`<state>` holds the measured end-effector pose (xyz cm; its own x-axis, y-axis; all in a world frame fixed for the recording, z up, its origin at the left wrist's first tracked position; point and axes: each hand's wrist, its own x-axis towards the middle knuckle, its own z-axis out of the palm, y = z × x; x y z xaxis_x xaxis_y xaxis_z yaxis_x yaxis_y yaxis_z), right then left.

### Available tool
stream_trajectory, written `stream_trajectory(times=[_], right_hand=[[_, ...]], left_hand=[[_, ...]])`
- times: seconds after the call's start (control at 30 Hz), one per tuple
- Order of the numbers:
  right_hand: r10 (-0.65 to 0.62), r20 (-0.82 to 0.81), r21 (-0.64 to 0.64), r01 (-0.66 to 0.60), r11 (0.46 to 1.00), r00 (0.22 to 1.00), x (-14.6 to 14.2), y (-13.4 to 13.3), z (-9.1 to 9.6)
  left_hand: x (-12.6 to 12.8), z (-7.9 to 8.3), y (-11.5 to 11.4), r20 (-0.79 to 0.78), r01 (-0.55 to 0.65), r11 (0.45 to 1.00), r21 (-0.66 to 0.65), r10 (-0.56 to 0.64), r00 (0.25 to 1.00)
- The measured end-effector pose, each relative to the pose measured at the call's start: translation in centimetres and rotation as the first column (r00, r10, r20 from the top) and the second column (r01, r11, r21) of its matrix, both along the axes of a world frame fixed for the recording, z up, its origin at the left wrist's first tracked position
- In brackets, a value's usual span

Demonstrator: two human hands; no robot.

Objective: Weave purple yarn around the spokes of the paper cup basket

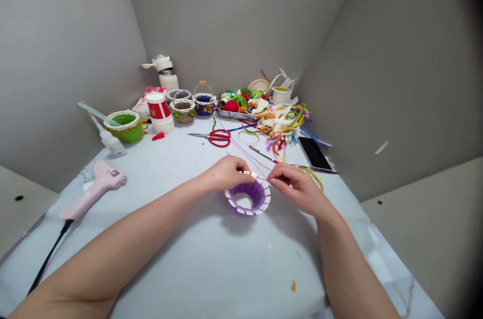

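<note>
My left hand [234, 173] grips the far-left rim of a small cup [249, 202] woven with purple yarn between white upright tabs. The cup's opening faces me, and a white bottom shows inside. Beside its right rim, my right hand [292, 184] pinches a strand of purple yarn [265, 179] between thumb and fingertips. From near the hands, thin purple yarn trails back across the table toward the small baskets. A pen with a red and silver barrel [263, 154] lies just beyond the hands.
Red-handled scissors [219, 138] lie behind the cup. At left are a pink glue gun [94, 189], a white squeeze bottle [112, 144] and a green basket [126, 128]. A phone [315, 153] rests at right, near heaped yarn and pipe cleaners [281, 123].
</note>
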<state>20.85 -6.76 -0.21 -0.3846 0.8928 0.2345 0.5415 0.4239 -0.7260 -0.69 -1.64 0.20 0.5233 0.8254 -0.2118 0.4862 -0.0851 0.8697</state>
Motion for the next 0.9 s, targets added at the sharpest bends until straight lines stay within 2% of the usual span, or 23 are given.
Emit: stream_trajectory(times=[0.17, 0.3, 0.53, 0.67, 0.77, 0.9], right_hand=[[0.077, 0.037, -0.126, -0.071, 0.989, 0.996, -0.1, 0.1, -0.2], [0.052, 0.006, -0.181, -0.05, 0.982, 0.999, -0.4, -0.1, -0.1], [-0.01, -0.022, -0.201, 0.005, 0.979, 1.0, -1.1, -0.2, -0.5], [-0.009, -0.026, -0.202, 0.003, 0.979, 1.0, -1.6, -0.1, -0.8], [0.008, -0.024, -0.202, -0.013, 0.979, 1.0, -1.7, -0.1, -0.8], [0.009, -0.037, -0.181, -0.015, 0.983, 0.999, -1.1, 0.1, -0.8]], left_hand=[[0.2, -0.2, -0.1, 0.015, -0.04, 0.999, 0.02, 0.039, 0.999], [0.1, -0.4, 0.0, -0.003, -0.053, 0.996, 0.075, 0.053, 0.999], [-0.2, 0.4, -0.2, -0.073, -0.014, 0.993, 0.12, 0.023, 0.997], [0.0, 0.9, -0.4, 0.018, 0.075, 0.993, 0.092, -0.077, 0.997], [0.2, 0.7, -0.4, 0.028, 0.141, 0.986, 0.09, -0.144, 0.989], [0.2, 0.4, -0.2, 0.024, 0.095, 0.994, 0.054, -0.096, 0.995]])
